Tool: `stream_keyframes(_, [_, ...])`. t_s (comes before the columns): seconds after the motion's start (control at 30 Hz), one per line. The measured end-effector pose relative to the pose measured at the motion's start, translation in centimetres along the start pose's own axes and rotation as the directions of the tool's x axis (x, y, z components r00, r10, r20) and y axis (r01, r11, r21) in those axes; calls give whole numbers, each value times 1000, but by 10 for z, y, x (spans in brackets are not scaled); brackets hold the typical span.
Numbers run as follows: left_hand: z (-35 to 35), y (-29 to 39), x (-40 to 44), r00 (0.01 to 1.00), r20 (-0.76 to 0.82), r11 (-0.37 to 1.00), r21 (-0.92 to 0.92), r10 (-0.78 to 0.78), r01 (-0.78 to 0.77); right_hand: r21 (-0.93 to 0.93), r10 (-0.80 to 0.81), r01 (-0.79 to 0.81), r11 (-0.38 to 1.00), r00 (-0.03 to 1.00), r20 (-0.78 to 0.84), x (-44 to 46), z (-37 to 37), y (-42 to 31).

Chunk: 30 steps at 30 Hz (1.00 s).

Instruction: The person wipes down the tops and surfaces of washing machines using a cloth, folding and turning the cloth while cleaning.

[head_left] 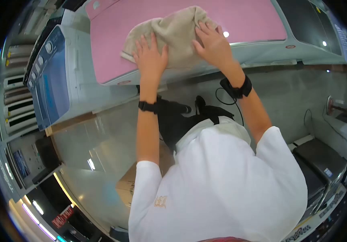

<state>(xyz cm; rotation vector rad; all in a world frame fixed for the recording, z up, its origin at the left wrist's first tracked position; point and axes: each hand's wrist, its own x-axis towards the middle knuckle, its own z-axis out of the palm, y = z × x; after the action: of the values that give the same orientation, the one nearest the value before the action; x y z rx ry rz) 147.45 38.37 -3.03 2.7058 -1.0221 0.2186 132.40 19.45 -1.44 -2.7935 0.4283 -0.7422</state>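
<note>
A beige cloth [175, 38] lies rumpled on a glossy pink panel [246, 20], which looks like an appliance lid. My left hand [151, 55] rests flat on the cloth's left part, fingers spread and pointing away from me. On the cloth's right edge lies my right hand [214, 45], also with fingers apart, its fingertips beside a raised fold. Part of the cloth hangs over the panel's near edge between my hands. Both wrists wear black bands.
A blue-lidded washing machine [52, 76] stands at the left, and a dark-topped appliance [314, 24] at the right. Below are a cardboard box [127, 183] and a black cable [238, 109]. Dark grey appliances [320, 159] stand at lower right.
</note>
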Motion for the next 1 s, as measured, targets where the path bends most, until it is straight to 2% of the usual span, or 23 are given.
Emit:
stream_keyframes(0.03, [2,1,5,1000,3,1000,19,-18,18,12,-17,17,1000,999,-41,7,6,-2])
stream_keyframes(0.13, [8,0,3,1000,-15,999,39,-20,21,-6,-82,82,997,997,6,22,20,-21])
stream_keyframes(0.27, [16,-10,-8,999,-28,997,67,46,-44,152,-240,226,962,968,79,16,14,-37])
stream_keyframes(0.33, [6,-11,-14,996,-28,996,-8,87,-88,205,-276,256,945,958,73,2,11,-29])
stream_keyframes(0.37, [-3,-13,-25,994,-15,993,-42,107,-108,192,-236,209,959,963,131,-7,3,-25])
stream_keyframes(0.43, [-27,-20,-38,987,117,992,-69,112,-105,142,-140,111,984,967,212,-5,-21,-10])
stream_keyframes(0.53, [-37,-34,-20,970,207,991,-54,129,-120,-36,18,-13,999,986,164,2,-11,34])
stream_keyframes(0.57, [-35,-37,-10,968,211,991,-45,136,-130,-39,29,-24,999,991,128,8,-5,38])
stream_keyframes(0.63, [-29,-39,11,979,182,996,-35,92,-87,-45,30,-28,999,999,42,29,6,37])
stream_keyframes(0.77, [-26,-26,27,989,147,999,-40,-1,7,39,-113,109,993,987,111,57,32,-6])
stream_keyframes(0.83, [-20,-37,21,988,132,997,-27,78,-75,152,-211,190,970,969,132,44,28,-40])
stream_keyframes(0.87, [-17,-43,15,983,129,992,-20,127,-126,149,-229,206,967,959,164,32,19,-51])
stream_keyframes(0.93, [-14,-45,-13,980,151,989,52,133,-142,128,-250,226,966,942,226,7,-3,-65])
stream_keyframes(0.97, [-18,-42,-22,978,152,984,87,142,-156,142,-200,170,975,951,235,0,-13,-58])
stream_keyframes(1.0, [-28,-32,-33,977,159,988,48,140,-149,160,-148,111,981,958,245,-12,-23,-46])
